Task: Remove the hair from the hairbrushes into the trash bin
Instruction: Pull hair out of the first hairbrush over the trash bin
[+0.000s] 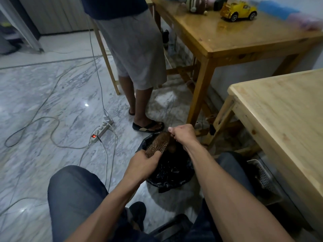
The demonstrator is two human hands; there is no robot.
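Left hand [141, 163] grips the brush [158, 143] by its near end, bristles up, right over the bin [167, 173]. Right hand [181, 133] is clenched at the far end, pinching hair [172, 137]. Best bet: hold the brush steady over the bag, pull the hair up along the pins in 1 mat, drop it straight in. No readable writing or brand anywhere.

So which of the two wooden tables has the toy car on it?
The darker table farther away, carrying the yellow toy car. The paler table at the person's right shows only bare wood.
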